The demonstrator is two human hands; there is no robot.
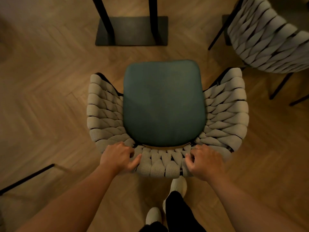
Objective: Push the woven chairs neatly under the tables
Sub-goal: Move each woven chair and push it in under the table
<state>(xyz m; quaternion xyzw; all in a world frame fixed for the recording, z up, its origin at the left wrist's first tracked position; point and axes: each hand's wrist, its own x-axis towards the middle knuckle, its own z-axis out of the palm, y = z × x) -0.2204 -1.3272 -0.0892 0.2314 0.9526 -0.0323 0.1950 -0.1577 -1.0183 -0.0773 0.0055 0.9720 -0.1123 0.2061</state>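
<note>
A woven chair (107,114) with a grey braided back and a dark green seat cushion (163,104) stands right below me, its seat facing away. My left hand (117,157) grips the top of the backrest on the left, fingers curled over the weave. My right hand (206,162) grips the same rim on the right. Ahead of the seat stands a black table base (133,30) with two dark uprights on a flat plate. The tabletop is out of view.
A second woven chair (270,41) stands at the upper right, its dark legs reaching toward the near chair's right arm. A thin black leg or bar (26,178) crosses the floor at lower left. My feet in light shoes (178,186) are just behind the chair on herringbone wood floor.
</note>
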